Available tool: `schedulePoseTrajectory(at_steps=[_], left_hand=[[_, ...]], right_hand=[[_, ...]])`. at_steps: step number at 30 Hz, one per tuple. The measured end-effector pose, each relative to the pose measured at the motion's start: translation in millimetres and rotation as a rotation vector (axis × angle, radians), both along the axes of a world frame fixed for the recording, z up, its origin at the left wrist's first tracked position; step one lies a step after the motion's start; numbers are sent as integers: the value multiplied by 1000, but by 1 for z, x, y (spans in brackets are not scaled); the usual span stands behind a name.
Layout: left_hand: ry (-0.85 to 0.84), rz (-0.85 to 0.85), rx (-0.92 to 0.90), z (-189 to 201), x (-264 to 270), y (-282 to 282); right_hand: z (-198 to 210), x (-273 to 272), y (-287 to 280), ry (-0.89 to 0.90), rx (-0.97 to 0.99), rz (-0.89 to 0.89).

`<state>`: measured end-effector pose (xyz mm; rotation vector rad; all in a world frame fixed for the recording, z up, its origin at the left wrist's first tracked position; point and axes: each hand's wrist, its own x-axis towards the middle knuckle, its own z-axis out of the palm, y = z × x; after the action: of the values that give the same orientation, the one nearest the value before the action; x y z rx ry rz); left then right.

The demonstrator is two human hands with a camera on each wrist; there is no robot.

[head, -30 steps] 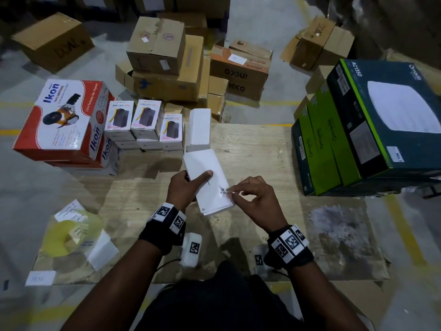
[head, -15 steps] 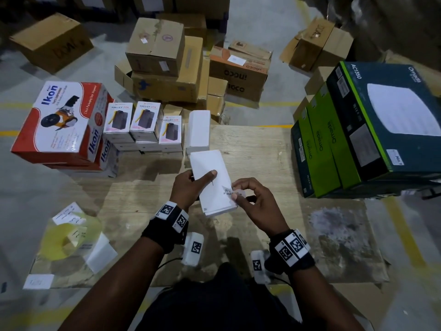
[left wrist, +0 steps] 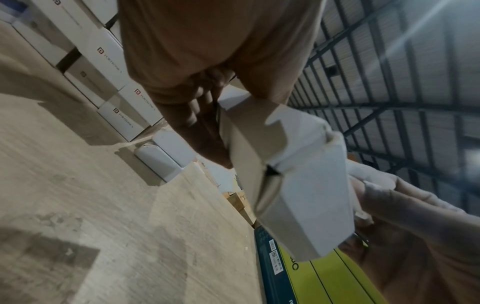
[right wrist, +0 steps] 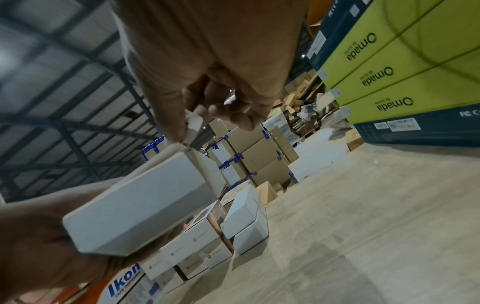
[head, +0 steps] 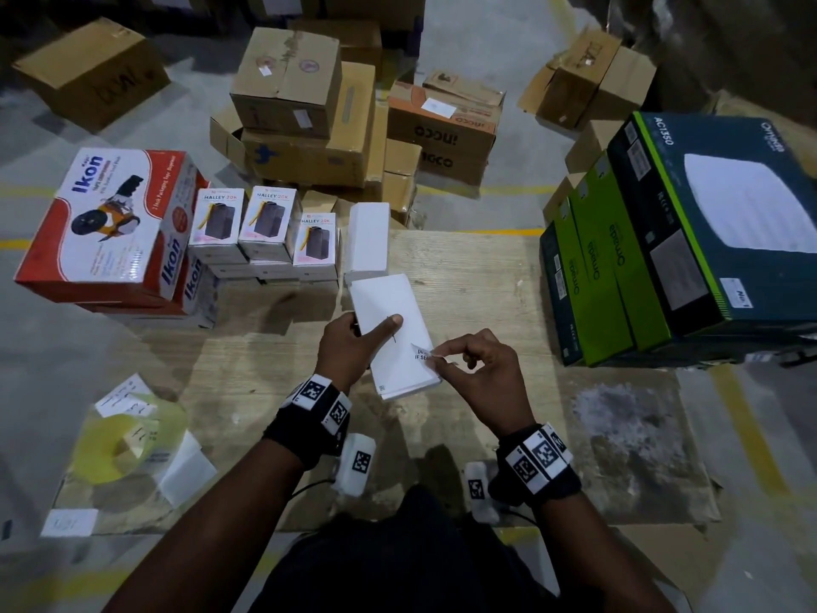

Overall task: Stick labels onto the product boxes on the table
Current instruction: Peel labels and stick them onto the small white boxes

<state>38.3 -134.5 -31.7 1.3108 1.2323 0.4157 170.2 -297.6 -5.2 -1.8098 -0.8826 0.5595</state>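
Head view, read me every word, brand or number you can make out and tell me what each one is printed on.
"Ikon": red and white box.
"HALLEY 20K": three small boxes.
"AC1350" and "Omada": dark green boxes.
"ingco", upside down: orange-topped carton.
"IF SE...", cut off: label on the white box in the hands.
Fine print, handwritten slips, small stickers: unreadable.

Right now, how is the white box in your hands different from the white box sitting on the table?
The held white box is lifted and tilted, gripped by the left hand; the table's white box rests untouched. The right hand pinches a label on the held box; the other's top shows none. Both are plain white.
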Motion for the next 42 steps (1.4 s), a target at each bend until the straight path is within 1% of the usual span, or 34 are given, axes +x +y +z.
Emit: schedulePoseTrajectory(at_steps=[2,4,8,10,12,15,18,21,23,24,25,27,29,30,31,33,34,36,39,42], left_hand=[[-8,-11,-16,0,1,-1],[-4,-13,-37,-3,0,2],[20,27,-87,-15,-11,16],[24,-16,-98,-23,-19,19],[53,-83,-108,-37,-23,17],[157,-169,-191,-68,-29,11],[227,-213,-254,-96,-38,2],[290,-226,-183,-108,-46,1],[417,-286,-81,-110,-51,3],[471,-284,-37,-108,-52,4],[491,-252,2,-108,-54,6],[443,-157,107,-95,-54,6],[312,-109,210,-71,-47,2],[221,-112,205,-54,-41,-1],[112,-123,153,-35,-34,-6],[-59,-153,-45,-2,-20,-15],[-96,-175,-138,11,-14,-18],[-127,-213,-247,24,-6,-22],[-201,-199,-298,28,-4,-27],[-235,-154,-286,27,-9,-29]], right_hand=[[0,0,-1,12,6,18],[1,0,-3,76,52,35],[8,10,-4,360,159,-16],[8,19,-6,430,121,-22],[0,25,-9,473,37,-16],[-15,28,-15,581,-56,-29],[-20,27,-20,618,-93,-44],[-19,26,-22,614,-91,-44],[-18,27,-22,610,-93,-36],[-18,27,-21,607,-99,-31],[-18,27,-19,602,-103,-27],[-17,26,-15,587,-105,-13],[-16,23,-12,571,-98,13],[-16,22,-9,566,-88,32],[-15,21,-7,561,-77,52],[-12,19,-2,551,-55,89],[-10,18,1,545,-46,106],[-6,16,6,533,-31,135],[-3,16,10,525,-14,148],[-1,18,9,517,-14,108]])
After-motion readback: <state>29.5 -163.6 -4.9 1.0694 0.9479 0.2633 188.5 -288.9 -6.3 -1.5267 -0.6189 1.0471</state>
